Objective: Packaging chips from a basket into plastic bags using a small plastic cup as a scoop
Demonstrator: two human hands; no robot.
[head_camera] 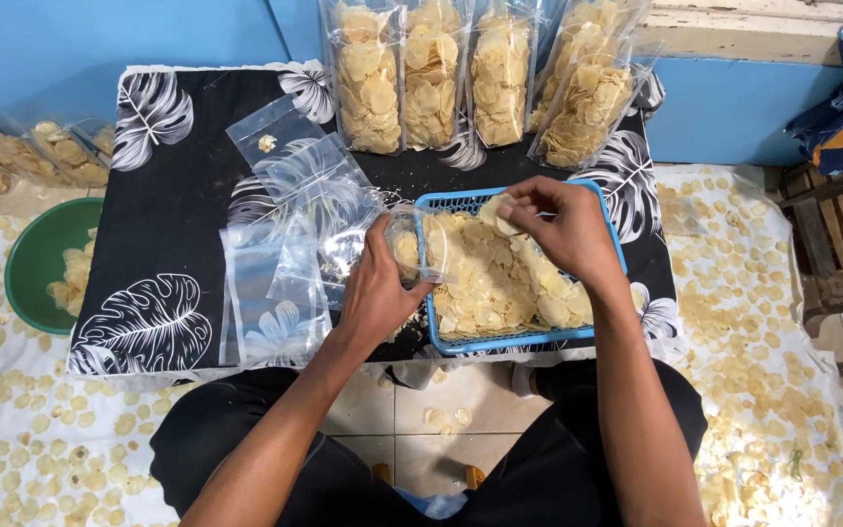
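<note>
A bright blue wall (100, 39) rises behind a low worktop (173, 224) draped in black cloth with white leaf prints. Pale tiled floor (421, 415) shows below. Brown wooden furniture (836, 244) stands at right under even light.

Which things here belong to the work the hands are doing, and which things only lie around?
In use:
- left hand, holding clear bag
- right hand, holding chips
- blue basket

Lying about:
- empty bags
- filled bags
- green bowl
- chips spread on cloth
</note>
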